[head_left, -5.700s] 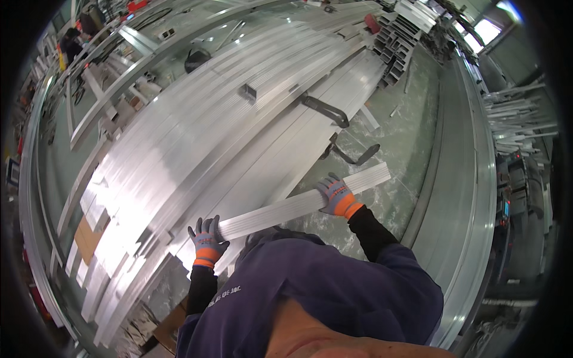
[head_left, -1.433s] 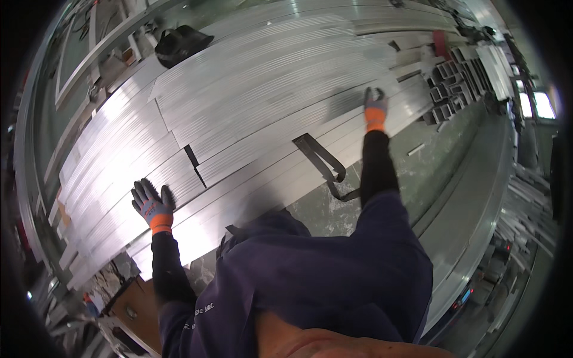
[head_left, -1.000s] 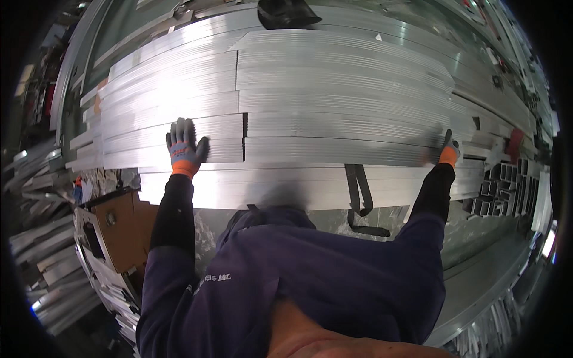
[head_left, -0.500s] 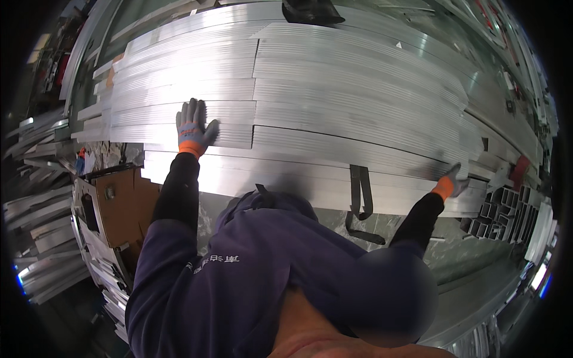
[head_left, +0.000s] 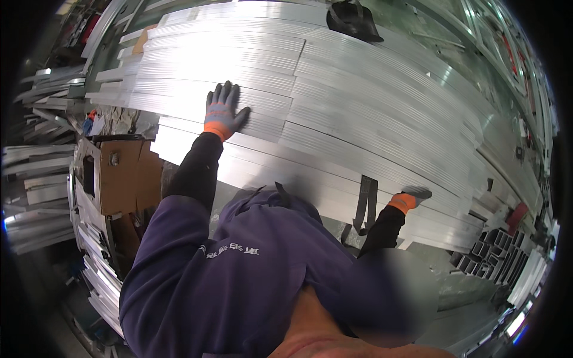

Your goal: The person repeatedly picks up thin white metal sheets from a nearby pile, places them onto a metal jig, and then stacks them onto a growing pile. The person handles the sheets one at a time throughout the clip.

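Observation:
Long silvery ribbed aluminium profiles (head_left: 382, 113) lie side by side in a broad flat layer in front of me, their ends meeting along a joint near the middle. My left hand (head_left: 224, 113), in a grey glove with an orange cuff, rests palm down on the left set, fingers spread and thumb out to the right. My right hand (head_left: 416, 196), gloved alike, is at the near right part of the layer. Its fingers stretch to the right, a little blurred, and no held object shows. Near it, a black strap (head_left: 366, 200) hangs over the near profiles.
At the far side sits a black bag-like item (head_left: 353, 21). A brown cardboard box (head_left: 128, 176) stands left of me. Dark hollow square tubes (head_left: 492, 255) are stacked at the right, near a red object (head_left: 517, 218). More metal lengths (head_left: 45, 173) fill the far left.
My right hand has moved left along the near profiles, closer to the strap. My left hand stays flat on the profiles, fingers wider apart. The view has turned somewhat.

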A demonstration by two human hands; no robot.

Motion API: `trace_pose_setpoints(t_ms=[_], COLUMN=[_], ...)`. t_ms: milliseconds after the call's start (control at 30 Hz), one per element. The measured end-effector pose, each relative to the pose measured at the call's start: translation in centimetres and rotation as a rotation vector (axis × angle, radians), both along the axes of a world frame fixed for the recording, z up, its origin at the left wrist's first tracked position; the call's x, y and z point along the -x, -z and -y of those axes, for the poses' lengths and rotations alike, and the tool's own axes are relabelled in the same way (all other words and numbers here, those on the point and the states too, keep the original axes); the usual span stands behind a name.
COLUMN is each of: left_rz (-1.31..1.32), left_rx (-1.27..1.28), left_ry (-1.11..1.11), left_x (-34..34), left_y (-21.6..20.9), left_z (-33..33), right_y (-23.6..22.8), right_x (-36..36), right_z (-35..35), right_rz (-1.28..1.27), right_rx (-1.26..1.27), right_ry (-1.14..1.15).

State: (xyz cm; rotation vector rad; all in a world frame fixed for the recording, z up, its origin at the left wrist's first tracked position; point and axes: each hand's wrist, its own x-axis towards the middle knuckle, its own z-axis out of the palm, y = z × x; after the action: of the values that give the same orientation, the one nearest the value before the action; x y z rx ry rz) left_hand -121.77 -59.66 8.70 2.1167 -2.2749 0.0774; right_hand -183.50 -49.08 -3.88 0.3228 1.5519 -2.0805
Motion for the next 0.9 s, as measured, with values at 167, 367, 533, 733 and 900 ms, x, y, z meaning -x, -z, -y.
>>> trace_pose_setpoints(t_ms=[167,367,533,733,900], left_rz=[-0.033,-0.114,-0.217,-0.815,-0.515], left_rx=[0.044,-0.030,-0.019,0.478,0.503], left_ry=[-0.043,0.019,-0.067,0.050,-0.253], left_x=[-1.1,-0.1,-3.2,-7.9,-18.8], left_y=[-0.5,0.0,0.3,1.6,7.5], left_z=[-1.7,1.5,-0.4,-2.2,-17.4], right_y=[3.7,5.3,1.4,8.6,8.6], right_x=[2.1,5.7,-14.3,-19.0,-21.3], right_z=[1.1,-4.6,-6.3,-22.1,-27.5], right_rz=[0.019,0.050,0.120,0.142,-1.315], right_rx=[0.160,-0.040,-0.126,-0.346,-1.099], right_ry=[-0.079,-0.349,-0.441,-0.783,-1.489])
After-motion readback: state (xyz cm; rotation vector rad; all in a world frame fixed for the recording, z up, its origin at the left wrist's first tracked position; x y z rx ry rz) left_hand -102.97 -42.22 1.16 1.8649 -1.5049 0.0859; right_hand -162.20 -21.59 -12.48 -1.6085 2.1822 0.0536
